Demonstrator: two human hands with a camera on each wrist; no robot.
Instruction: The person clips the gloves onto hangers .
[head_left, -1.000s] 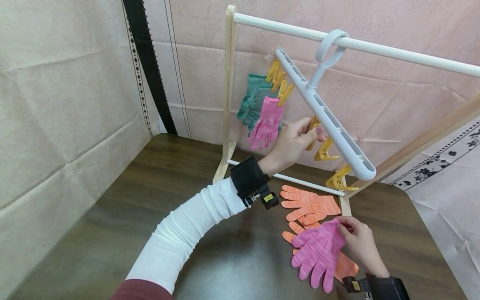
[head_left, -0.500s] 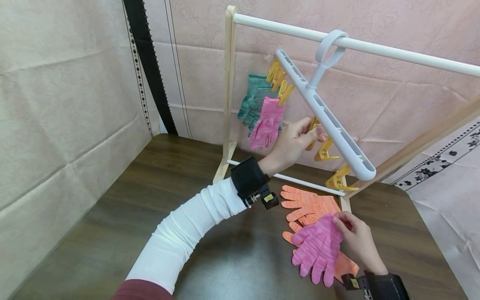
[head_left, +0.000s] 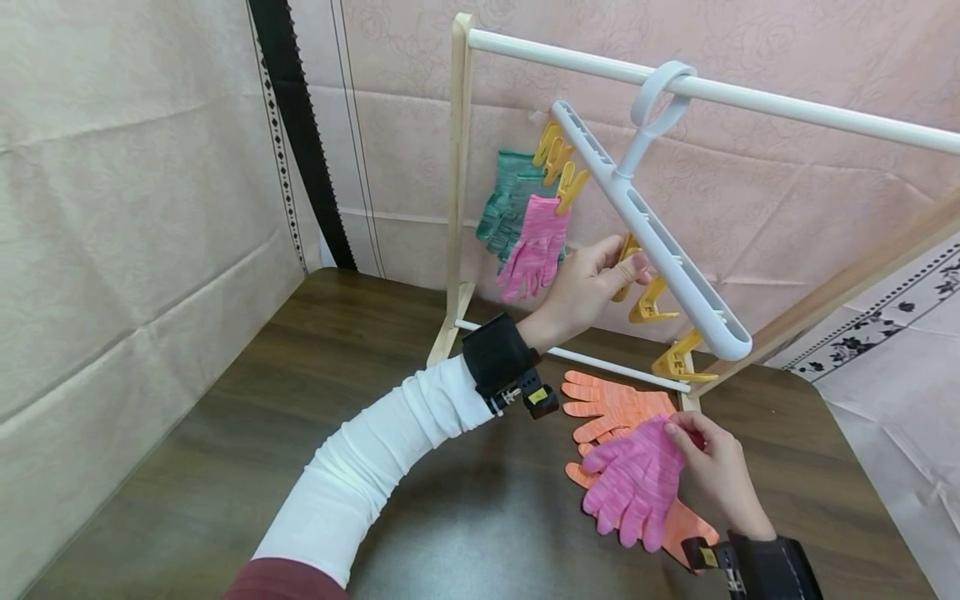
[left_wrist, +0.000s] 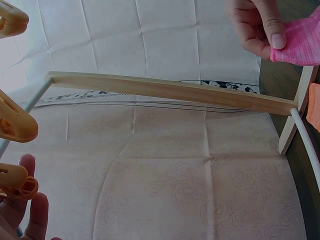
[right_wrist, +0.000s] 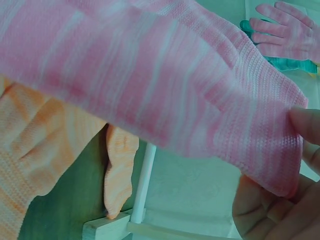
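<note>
My left hand (head_left: 576,283) pinches a yellow clothespin (head_left: 628,245) that hangs from the light blue hanger (head_left: 637,212). The fingertips and that clothespin (left_wrist: 14,177) also show at the left edge of the left wrist view. Lower right, my right hand (head_left: 718,475) pinches the cuff of a pink knitted glove (head_left: 633,483), whose fingers dangle downward. In the right wrist view the stretched cuff of this pink glove (right_wrist: 265,140) lies between thumb and fingers. Behind it, orange gloves (head_left: 611,402) lie on the table, partly covered by it in the head view.
Green gloves (head_left: 498,200) and another pink glove (head_left: 534,242) hang from clothespins at the hanger's far end. Two more clothespins (head_left: 651,304) dangle toward its near end. The hanger hooks over the white rod (head_left: 555,54) of a wooden rack (head_left: 461,167) on the brown table (head_left: 247,433).
My right hand has lifted the pink glove slightly, up and away toward the rack. The left hand has stayed at the same clothespin.
</note>
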